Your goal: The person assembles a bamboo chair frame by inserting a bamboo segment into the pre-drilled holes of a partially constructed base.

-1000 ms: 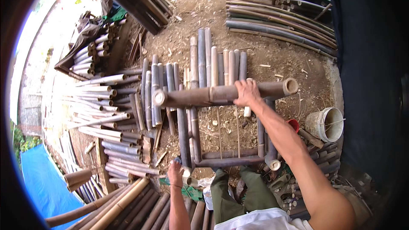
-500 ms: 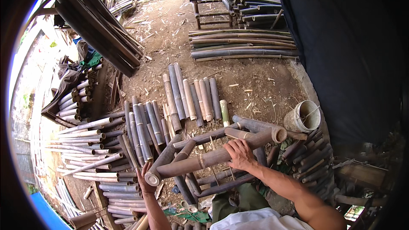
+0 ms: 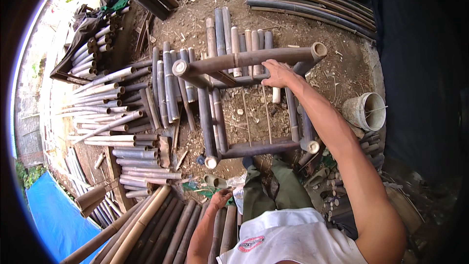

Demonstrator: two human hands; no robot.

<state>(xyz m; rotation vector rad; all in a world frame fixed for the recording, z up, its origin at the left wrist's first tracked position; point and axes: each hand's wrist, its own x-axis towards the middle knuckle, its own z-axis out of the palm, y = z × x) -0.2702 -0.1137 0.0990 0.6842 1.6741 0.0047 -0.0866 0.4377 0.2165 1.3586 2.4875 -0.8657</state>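
Observation:
In front of me stands a bamboo frame (image 3: 239, 59) of thick dark poles, with pale cut ends at its corners. Two thin sticks (image 3: 267, 115) run across its opening. My right hand (image 3: 279, 74) is closed over the thick upper pole near its right part, with the thumb on the near side. Away from the frame, my left hand (image 3: 221, 199) is low and close to my body, beside a whitish plastic item (image 3: 238, 196). Its fingers look curled together; what they hold, if anything, is too small to make out.
Cut bamboo pieces (image 3: 168, 85) lie in rows beyond and left of the frame. Long poles (image 3: 312, 7) are stacked at the back. A whitish bucket (image 3: 364, 111) stands right, near a dark sheet (image 3: 420, 78). More poles (image 3: 141, 220) lean at lower left, near a blue tarp (image 3: 56, 220).
The bamboo frame has tipped more upright and its upper pole has risen away from me. My left hand has let go of its left end and come back toward my body. My right hand stays on it.

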